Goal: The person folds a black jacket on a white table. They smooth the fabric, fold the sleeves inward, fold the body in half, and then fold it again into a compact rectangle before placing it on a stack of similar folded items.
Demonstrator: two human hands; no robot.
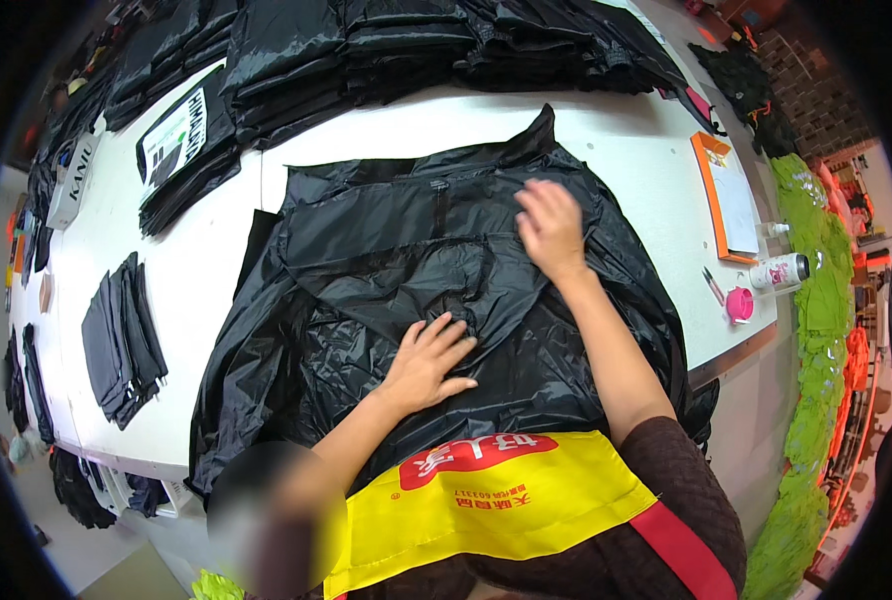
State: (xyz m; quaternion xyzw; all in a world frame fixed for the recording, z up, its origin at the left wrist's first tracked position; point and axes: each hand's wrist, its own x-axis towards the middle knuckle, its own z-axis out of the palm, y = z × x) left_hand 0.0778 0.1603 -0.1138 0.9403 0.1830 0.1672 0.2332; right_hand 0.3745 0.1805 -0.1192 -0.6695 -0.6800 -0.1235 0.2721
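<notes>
A large shiny black garment [366, 285], which looks like a jacket, lies spread over the front of the white table [626, 150]. Its cloth is creased in the middle, and a pointed corner sticks up at its far edge. My left hand [429, 365] rests flat on the middle of it, fingers spread. Farther away and to the right, my right hand [553, 230] is over the upper part of the garment, with its fingers slightly bent and apart. Neither hand grips anything that I can see. The yellow front of my apron [496, 515] borders the near edge of the cloth.
Stacks of folded black garments [296, 60] line the far side. At left are a smaller folded pile [124, 340] and a white box [71, 190]. On the right are an orange-edged tray [709, 185], a bottle [778, 270], a pink round container [739, 305] and bright green fabric [806, 320].
</notes>
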